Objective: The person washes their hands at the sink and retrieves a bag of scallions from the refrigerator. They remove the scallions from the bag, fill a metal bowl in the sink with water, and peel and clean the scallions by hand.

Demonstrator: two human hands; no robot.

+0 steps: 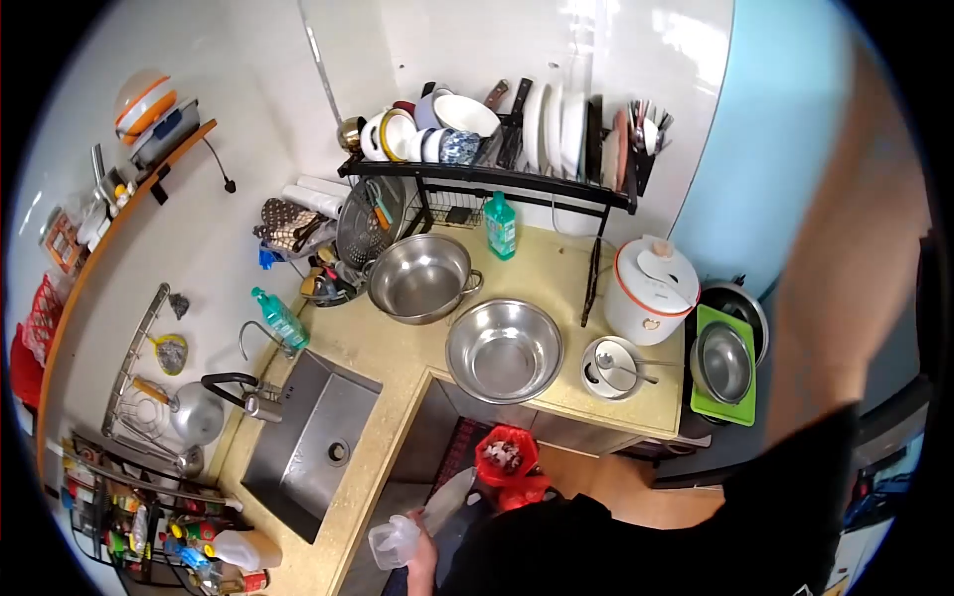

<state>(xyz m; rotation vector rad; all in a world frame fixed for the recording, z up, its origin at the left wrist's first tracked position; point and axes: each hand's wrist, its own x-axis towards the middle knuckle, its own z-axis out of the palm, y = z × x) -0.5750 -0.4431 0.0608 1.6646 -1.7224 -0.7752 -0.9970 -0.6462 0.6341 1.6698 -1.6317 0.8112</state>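
Observation:
At the bottom of the view, my left hand (423,558) grips a translucent plastic container (395,542), held low in front of the counter. Close to it, on the right, is a red plastic bag (506,455) with pale scraps inside, open at the top. A black sleeve and a blurred bare forearm rise along the right side; the right hand at its end is out of view. The stainless sink (313,442) lies up and to the left of my left hand.
On the counter (402,368) stand two steel basins (504,351), a white cooker (651,290), bowls with spoons (611,369) and green bottles (500,226). A black dish rack (497,179) spans the back. Bottles crowd the lower left; a green board (723,366) leans at right.

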